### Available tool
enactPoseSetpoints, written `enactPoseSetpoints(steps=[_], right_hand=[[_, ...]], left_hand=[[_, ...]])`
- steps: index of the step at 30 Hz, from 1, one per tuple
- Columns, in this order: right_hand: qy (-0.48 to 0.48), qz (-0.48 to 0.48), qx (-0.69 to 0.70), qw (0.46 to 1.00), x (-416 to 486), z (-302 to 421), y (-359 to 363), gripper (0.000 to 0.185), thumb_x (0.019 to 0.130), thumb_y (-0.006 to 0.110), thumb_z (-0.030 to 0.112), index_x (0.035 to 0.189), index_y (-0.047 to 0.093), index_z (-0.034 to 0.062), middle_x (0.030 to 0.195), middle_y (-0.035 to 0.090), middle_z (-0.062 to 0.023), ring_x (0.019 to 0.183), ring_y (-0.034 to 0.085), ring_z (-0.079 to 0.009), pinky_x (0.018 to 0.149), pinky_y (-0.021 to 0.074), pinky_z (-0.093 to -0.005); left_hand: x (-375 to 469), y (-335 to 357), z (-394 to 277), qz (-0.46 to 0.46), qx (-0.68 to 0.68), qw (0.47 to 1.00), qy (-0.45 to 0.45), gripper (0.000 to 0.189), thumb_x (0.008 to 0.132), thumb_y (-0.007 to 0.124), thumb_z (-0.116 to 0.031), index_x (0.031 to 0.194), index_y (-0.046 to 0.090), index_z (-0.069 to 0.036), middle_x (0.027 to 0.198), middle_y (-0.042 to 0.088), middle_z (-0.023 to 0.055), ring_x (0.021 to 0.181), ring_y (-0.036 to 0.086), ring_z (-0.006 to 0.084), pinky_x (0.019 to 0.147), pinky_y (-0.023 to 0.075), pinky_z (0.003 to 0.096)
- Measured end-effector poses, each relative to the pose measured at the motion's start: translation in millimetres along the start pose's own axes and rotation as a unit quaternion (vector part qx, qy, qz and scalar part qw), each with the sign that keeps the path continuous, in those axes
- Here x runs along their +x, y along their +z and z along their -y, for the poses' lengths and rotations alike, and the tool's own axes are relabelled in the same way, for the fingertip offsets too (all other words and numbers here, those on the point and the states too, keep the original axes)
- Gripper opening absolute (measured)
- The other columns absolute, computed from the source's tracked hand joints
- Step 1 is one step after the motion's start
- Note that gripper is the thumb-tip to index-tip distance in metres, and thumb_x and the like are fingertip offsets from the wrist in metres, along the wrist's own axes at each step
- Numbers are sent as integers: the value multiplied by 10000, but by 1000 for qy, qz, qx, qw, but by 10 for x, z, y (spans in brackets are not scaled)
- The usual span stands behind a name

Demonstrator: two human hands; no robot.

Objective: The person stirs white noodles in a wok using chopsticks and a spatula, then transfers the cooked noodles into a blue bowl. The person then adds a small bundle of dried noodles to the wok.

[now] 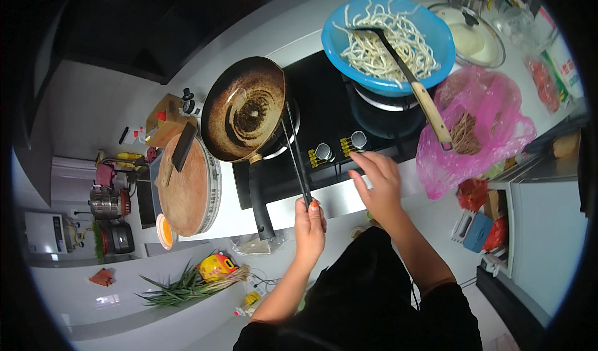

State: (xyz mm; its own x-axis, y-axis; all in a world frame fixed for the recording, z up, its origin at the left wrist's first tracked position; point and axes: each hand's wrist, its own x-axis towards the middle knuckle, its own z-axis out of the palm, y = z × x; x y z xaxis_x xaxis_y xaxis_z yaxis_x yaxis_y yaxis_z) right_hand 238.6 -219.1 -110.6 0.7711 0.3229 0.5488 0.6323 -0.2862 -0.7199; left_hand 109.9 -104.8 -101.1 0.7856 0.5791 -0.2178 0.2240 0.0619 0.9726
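Observation:
A pair of dark chopsticks rises from my left hand, which grips their near end. Their tips point toward the right rim of a worn frying pan with a black handle. My right hand hovers in front of the control knob at the cooktop's front, fingers apart and holding nothing. Left of that knob sits a second knob. On the right burner rests a blue plastic bowl of thick white noodles, with a wooden-handled spatula lying across it.
A pink plastic bag with brown dried strands lies right of the black glass cooktop. A cleaver rests on the round wooden chopping board at left. Behind the bowl is a glass lid. Green onions lie lower left.

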Motion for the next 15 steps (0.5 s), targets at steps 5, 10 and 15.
enactPoseSetpoints(steps=[5, 10, 15], right_hand=[[78, 13, 57, 995, -338, -382, 777, 475, 743, 718, 120, 1189, 562, 66, 1147, 570, -102, 1032, 550, -309, 885, 435, -393], [92, 15, 60, 994, -404, -514, 1092, 539, 748, 681, 92, 1255, 499, 63, 1277, 497, -79, 1142, 496, -282, 957, 395, -400], [82, -5, 37, 996, -426, -592, 1228, 554, 757, 676, 107, 1278, 492, 89, 1304, 492, -68, 1132, 516, -281, 967, 401, -390]], left_hand=[[167, 59, 554, -1, 94, 992, 78, 151, 1011, 346, -184, 954, 387, -51, 745, 485, 16, 576, 439, 73, 518, 395, 211], [508, 159, 953, -47, 76, 982, 164, 205, 1007, 345, -175, 1094, 419, -5, 955, 495, 57, 704, 476, 84, 670, 430, 228], [790, 153, 1105, -76, 147, 968, 191, 378, 1008, 343, -242, 1285, 369, 14, 955, 478, 31, 738, 461, 66, 674, 407, 209]])
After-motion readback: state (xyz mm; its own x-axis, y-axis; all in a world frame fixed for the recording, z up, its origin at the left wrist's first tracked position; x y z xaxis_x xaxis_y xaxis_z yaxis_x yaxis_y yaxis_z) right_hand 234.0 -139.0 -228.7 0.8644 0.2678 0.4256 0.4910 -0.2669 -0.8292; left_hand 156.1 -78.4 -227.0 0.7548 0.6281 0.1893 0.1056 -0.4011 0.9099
